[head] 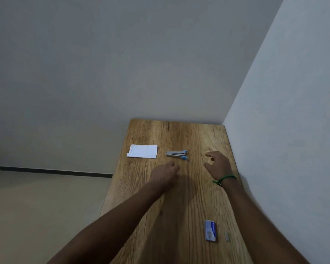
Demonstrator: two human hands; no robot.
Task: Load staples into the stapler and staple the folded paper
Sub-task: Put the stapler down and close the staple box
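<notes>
Both hands were empty, the left hand [165, 171] loosely curled and the right hand [216, 163] spread, near the small grey-and-blue metal stapler [176, 154] on the wooden desk [179, 134], so probably best to pin it down with one hand before flipping it open.

Long wood-grain table [179, 134] set into a corner of plain grey-white walls [122, 63]; beige floor [36, 206] with dark skirting strip [46, 170]; dim, even light.

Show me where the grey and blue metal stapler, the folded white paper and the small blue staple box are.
grey and blue metal stapler [176, 154], head view, middle of its metal body.
folded white paper [142, 151], head view, centre of the sheet.
small blue staple box [210, 230], head view, middle of its top face.
</notes>
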